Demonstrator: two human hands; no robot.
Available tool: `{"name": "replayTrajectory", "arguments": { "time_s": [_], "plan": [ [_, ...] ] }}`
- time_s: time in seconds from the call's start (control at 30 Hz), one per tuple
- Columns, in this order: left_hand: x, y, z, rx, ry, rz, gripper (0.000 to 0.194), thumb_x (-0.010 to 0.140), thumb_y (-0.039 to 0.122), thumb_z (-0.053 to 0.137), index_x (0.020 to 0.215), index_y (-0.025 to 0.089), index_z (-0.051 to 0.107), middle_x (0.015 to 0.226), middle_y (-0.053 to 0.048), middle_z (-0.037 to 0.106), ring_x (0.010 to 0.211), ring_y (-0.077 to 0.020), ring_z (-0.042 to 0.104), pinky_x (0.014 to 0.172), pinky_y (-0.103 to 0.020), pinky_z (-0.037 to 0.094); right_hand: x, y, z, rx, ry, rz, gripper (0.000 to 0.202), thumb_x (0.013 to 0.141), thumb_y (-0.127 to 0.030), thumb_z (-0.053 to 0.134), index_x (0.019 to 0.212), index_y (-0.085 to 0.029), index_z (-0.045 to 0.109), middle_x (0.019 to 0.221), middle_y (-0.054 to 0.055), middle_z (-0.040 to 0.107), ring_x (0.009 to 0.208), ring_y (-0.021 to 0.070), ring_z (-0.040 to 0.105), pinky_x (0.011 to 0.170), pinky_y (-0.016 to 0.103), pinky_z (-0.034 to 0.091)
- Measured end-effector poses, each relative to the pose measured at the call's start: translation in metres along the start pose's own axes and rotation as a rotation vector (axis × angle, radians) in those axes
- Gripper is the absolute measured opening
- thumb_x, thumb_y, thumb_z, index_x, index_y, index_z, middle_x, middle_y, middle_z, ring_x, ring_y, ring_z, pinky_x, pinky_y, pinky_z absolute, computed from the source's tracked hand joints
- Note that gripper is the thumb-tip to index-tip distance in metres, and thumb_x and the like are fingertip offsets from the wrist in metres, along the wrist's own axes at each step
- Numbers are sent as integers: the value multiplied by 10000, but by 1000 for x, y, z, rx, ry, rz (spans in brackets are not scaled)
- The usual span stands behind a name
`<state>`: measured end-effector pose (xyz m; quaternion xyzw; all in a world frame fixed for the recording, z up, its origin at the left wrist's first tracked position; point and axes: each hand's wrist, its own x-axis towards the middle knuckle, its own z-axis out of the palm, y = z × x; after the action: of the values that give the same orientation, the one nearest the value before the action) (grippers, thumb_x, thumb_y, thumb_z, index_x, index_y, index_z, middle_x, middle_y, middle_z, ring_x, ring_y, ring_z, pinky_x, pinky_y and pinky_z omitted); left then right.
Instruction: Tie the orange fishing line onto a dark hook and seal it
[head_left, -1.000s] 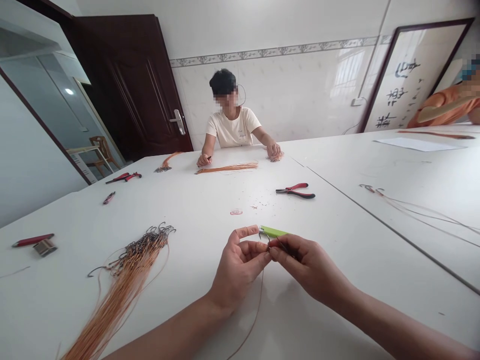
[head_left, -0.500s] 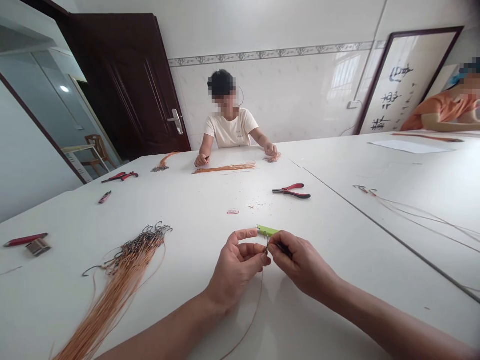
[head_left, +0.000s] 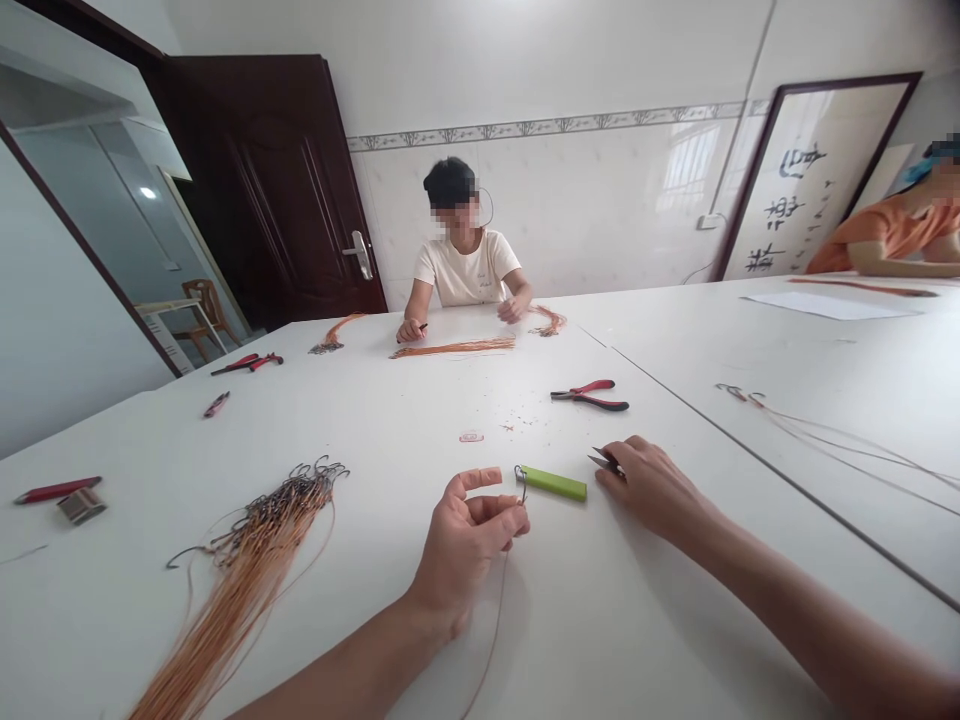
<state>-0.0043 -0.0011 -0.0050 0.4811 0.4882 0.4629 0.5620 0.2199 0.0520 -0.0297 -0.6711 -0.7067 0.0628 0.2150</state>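
A small dark hook is pinched between the thumb and fingertips of the left hand, the index finger being held out straight above it. From this grip a thin line is hung toward the near edge of the view. By the right hand, well apart from the left, small dark snips are held, their pointed blades aimed leftward; the fingers are closed around them, but their exact grip is partly hidden.

Between the hands, slightly beyond them, a green block is laid on the white table. Farther off, red-and-black pliers are left spread. To the left, a bundle of hooks and orange lines is laid out, with a red tool beyond. Across the table a person is seated, a dark object being held in one hand.
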Motion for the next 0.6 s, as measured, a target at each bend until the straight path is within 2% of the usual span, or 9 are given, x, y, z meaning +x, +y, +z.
{"name": "replayTrajectory", "arguments": {
  "time_s": [0.1,0.2,0.27,0.33,0.43,0.53,0.6],
  "plan": [
    [2,1,-1,-11,14,-24,436,679,282,643,1051,217,426,826,-36,611,772,-142,572,703,-274,410,1,4,2,-67,-17,-2,241,781,-317,402,881,-187,579,890,95,545,816,227,501,647,319,366],
    [3,1,-1,-27,17,-34,448,666,303,656,1046,223,433,844,-37,613,782,-146,581,711,-277,410,-4,-6,-3,-93,86,-47,256,780,-312,405,915,-199,592,932,98,568,889,272,478,706,393,350],
    [3,0,0,-21,14,-10,451,657,298,665,1040,221,440,838,-36,616,768,-146,583,702,-277,412,-12,-19,-8,18,145,-120,267,792,-308,400,940,-202,596,970,95,577,930,269,475,724,392,361],
    [3,-1,1,-7,5,22,450,657,290,665,1041,215,443,825,-39,620,755,-147,582,693,-278,413,-22,-35,-12,237,87,-177,272,799,-330,407,948,-210,600,964,78,594,882,221,517,692,339,402],
    [2,-2,2,-1,-21,51,442,665,275,658,1046,210,442,803,-34,623,739,-143,578,692,-281,415,-36,-56,-14,532,-96,-188,268,784,-371,447,947,-229,604,925,40,618,790,157,557,654,275,439],
    [1,-3,4,-18,-58,66,451,660,274,665,1044,202,440,786,-35,627,734,-140,574,704,-288,420,-45,-68,-13,650,-168,-177,276,770,-375,477,974,-225,586,907,24,630,764,136,562,658,255,442],
    [0,-3,5,-24,-82,77,457,655,276,671,1042,198,439,784,-41,633,742,-143,575,714,-293,422,-46,-71,-12,650,-173,-185,236,776,-362,470,906,-211,596,823,15,635,686,121,549,602,234,428]
  ]
}}
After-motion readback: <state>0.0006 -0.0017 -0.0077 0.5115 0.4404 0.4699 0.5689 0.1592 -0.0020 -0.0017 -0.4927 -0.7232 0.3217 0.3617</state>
